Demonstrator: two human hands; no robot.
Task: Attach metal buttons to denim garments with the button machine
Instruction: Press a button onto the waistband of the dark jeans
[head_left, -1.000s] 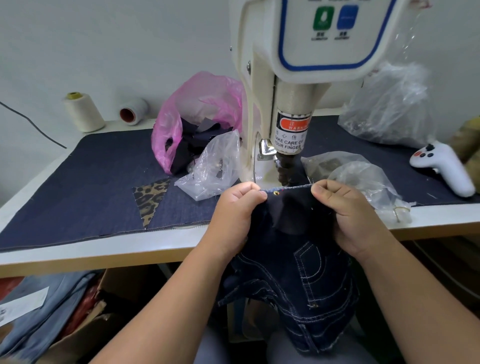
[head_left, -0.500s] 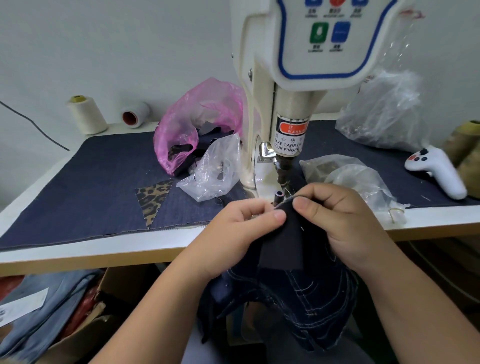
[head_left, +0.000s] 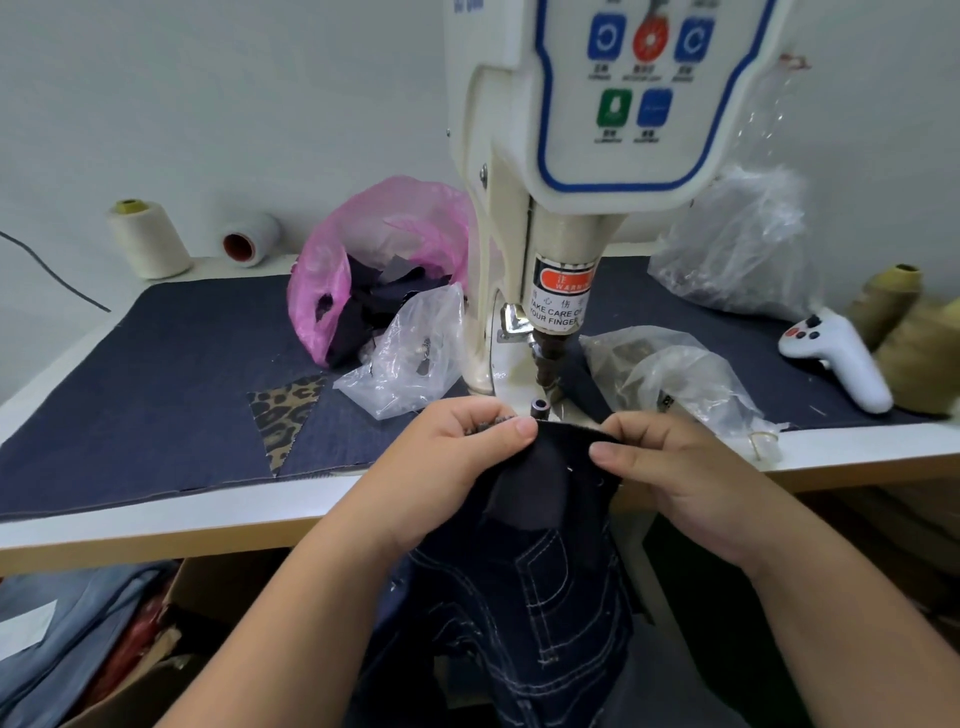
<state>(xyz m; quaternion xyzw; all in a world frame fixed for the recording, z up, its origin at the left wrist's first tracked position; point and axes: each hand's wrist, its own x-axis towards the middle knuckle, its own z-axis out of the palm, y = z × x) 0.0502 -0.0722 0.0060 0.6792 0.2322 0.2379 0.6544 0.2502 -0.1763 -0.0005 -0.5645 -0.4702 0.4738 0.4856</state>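
Left hand (head_left: 457, 457): fingers curled, thumb pinching the top edge of the denim garment (head_left: 550, 571).
Right hand (head_left: 675, 478): pinches the same edge, knuckles up.
Garment: edge held just before the button machine (head_left: 561, 208), the rest hanging below the table (head_left: 156, 519).
Change: hands sit further apart than half a second ago; the button seems hidden.

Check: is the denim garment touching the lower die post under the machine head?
Apart. Head view shows the lower die post bare, just beyond the denim garment edge pinched by left hand and right hand.
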